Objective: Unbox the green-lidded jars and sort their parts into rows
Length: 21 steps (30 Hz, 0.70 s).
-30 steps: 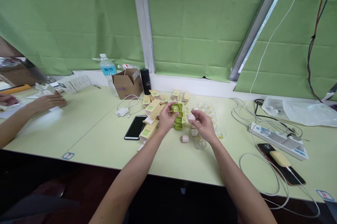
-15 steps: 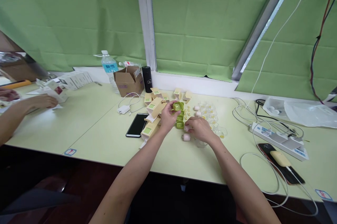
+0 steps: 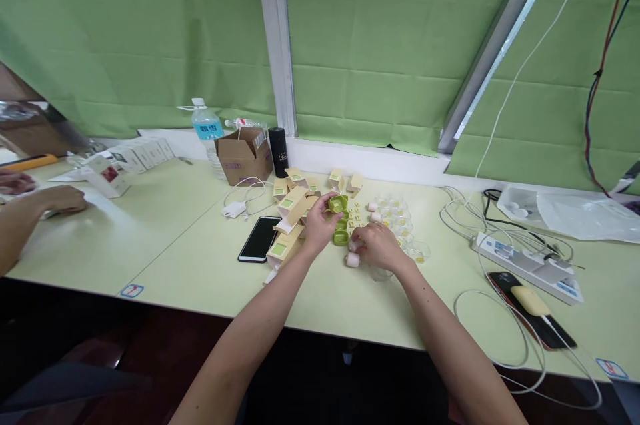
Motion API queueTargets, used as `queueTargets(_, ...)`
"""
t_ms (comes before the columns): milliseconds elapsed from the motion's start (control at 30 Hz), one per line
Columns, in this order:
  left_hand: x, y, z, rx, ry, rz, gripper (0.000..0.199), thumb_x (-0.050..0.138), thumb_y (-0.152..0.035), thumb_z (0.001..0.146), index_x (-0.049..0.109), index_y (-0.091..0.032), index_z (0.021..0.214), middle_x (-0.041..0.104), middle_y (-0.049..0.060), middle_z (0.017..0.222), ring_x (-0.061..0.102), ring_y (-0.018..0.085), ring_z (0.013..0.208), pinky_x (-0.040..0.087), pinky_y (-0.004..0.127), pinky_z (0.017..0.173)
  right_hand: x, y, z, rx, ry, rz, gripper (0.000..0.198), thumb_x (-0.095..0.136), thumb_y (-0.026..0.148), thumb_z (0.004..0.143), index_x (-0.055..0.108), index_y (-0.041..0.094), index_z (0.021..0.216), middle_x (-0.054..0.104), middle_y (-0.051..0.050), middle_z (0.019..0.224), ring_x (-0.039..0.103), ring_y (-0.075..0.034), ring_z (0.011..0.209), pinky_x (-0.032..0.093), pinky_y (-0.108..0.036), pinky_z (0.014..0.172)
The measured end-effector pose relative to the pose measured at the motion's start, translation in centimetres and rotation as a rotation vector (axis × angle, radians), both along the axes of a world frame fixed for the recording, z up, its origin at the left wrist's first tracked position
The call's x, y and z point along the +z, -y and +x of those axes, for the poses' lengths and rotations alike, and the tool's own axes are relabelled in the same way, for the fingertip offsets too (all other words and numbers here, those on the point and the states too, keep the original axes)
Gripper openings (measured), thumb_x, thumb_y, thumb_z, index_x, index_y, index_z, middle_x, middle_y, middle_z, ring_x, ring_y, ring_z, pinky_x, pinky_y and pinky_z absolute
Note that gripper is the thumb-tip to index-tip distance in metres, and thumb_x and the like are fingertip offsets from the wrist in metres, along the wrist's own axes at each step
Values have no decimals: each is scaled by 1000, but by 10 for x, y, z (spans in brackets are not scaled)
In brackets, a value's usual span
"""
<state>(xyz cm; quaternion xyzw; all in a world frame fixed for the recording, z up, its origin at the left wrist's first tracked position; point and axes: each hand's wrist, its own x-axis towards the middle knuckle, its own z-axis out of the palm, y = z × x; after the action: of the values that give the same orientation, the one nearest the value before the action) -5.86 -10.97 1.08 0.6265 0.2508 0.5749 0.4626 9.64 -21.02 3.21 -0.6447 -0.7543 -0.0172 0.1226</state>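
Note:
My left hand [image 3: 320, 222] grips a small green square tub [image 3: 338, 204] by its side, tilted above the table. More green tubs [image 3: 341, 238] stand in a column just below it. My right hand [image 3: 377, 244] has its fingertips closed around a small pale pink piece [image 3: 353, 245], mostly covered by the fingers. Close under that hand lies a pale pink cylinder [image 3: 352, 260], with two similar ones [image 3: 374, 217] farther back. Tiny yellow pieces [image 3: 354, 212] lie between the tubs and the cylinders. Clear cups [image 3: 400, 222] with yellow bits spread to the right.
Cream-coloured boxes [image 3: 291, 205] with open flaps and a phone [image 3: 259, 239] lie to the left. Behind stand a carton [image 3: 244, 162], a black flask [image 3: 279, 152] and a water bottle [image 3: 207, 128]. Cables and a power strip [image 3: 527, 268] occupy the right. Another person's hand [image 3: 65, 200] is far left.
My two hands keep nearly the same places, the left still on the green tub. The other person's hand at far left has drawn back from a white box.

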Motion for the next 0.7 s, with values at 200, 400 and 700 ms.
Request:
queueTargets(200,-2,-1,1,-4,1,-6,48,75,-19,75,63,-18,122,71,11,119,70,24,110,59,36,93,-4,4,16,-35,-213,21,27,66,7,77,75,26,93,77,-2,90,69,-23,86,45,-30,73)
queueTargets(400,-6,-3,3,-68,16,2,50,77,-21,74,64,-18,121,71,12,122,69,24,109,59,35,91,-13,3,49,-274,-621,422,17,56,24,87,73,24,86,77,-4,97,67,-22,87,52,-38,82)
queueTargets(700,-4,10,5,-249,-109,30,49,77,-23,75,68,-21,123,72,10,124,70,23,106,61,36,88,-11,0,39,-172,-825,725,16,60,30,90,73,22,95,74,-8,100,67,-23,94,55,-39,80)
